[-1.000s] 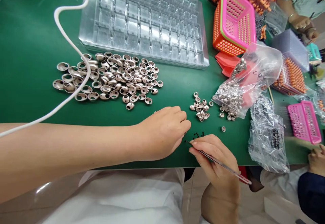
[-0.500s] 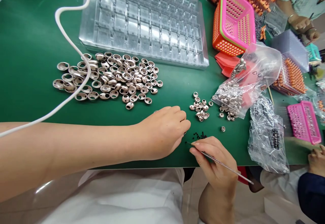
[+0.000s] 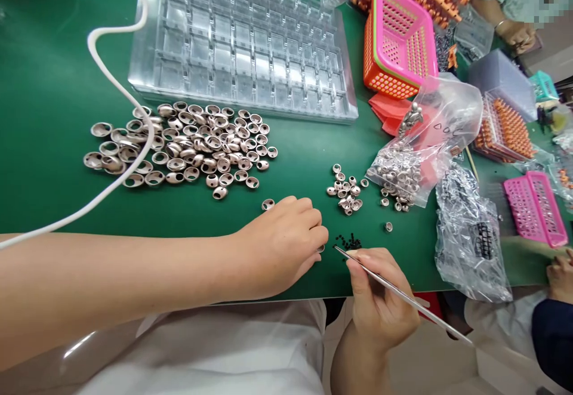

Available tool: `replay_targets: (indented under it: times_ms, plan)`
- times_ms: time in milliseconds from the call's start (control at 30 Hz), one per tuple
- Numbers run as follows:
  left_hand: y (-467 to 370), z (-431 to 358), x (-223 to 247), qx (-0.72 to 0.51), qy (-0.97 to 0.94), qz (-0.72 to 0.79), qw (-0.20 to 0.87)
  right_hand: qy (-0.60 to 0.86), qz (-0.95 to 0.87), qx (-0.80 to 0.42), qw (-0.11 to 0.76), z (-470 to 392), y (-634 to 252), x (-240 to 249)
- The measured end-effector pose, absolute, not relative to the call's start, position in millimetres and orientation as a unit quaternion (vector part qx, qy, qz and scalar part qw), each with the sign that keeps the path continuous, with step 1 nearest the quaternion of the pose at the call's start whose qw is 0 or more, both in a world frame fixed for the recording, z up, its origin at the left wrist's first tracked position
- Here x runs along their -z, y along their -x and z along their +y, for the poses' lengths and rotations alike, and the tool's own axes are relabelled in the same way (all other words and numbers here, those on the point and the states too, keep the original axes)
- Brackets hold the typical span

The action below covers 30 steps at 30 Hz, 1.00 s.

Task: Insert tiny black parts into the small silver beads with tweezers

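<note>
My left hand (image 3: pixel 286 243) is closed with the knuckles up, resting just above the green table. Its fingertips pinch a small silver metal ring (image 3: pixel 320 249), mostly hidden by the fingers. In my right hand (image 3: pixel 380 293) is a pair of thin metal tweezers (image 3: pixel 403 296), slanting up and left. Their tip reaches the near edge of a cluster of tiny black pieces (image 3: pixel 351 242); whether it grips one is too small to tell. A loose metal ring (image 3: pixel 267 204) lies behind my left hand. Farther back are a small heap of rings (image 3: pixel 347 189) and a large heap (image 3: pixel 210 141).
A white cable (image 3: pixel 96 55) crosses the large heap and my left forearm. Behind stands a clear compartment tray (image 3: pixel 244 93). To the right are stacked plastic baskets (image 3: pixel 380 55), an open bag of metal parts (image 3: pixel 456 105), a crinkled bag (image 3: pixel 465 264) and co-workers' hands.
The view has shifted a little, so the table things sit slightly farther left. The tweezers' tip has moved closer to the black pieces. A ring end now shows at my left fingertips.
</note>
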<state>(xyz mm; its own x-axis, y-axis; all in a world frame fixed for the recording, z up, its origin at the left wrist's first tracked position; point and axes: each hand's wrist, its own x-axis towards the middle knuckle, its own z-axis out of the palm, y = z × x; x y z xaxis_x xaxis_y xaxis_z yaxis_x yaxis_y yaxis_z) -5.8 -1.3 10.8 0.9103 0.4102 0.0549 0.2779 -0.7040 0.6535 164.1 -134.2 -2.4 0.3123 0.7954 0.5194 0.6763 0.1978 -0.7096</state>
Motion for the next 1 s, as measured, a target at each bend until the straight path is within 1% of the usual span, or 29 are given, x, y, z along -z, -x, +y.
replay_targets:
  times_ms: [300,400,1000]
  plan:
    - [5,-4,-2,-0.153,-0.908,0.186,0.342,0.638,-0.592,-0.07,0.487,-138,-163,4]
    - [4,-3,-3,-0.147,-0.907,0.187,0.346,0.644,-0.585,-0.067,0.489,-137,-162,5]
    - [6,-12,-13,-0.158,-0.886,0.182,0.395,0.603,-0.514,-0.062,0.607,-129,-164,10]
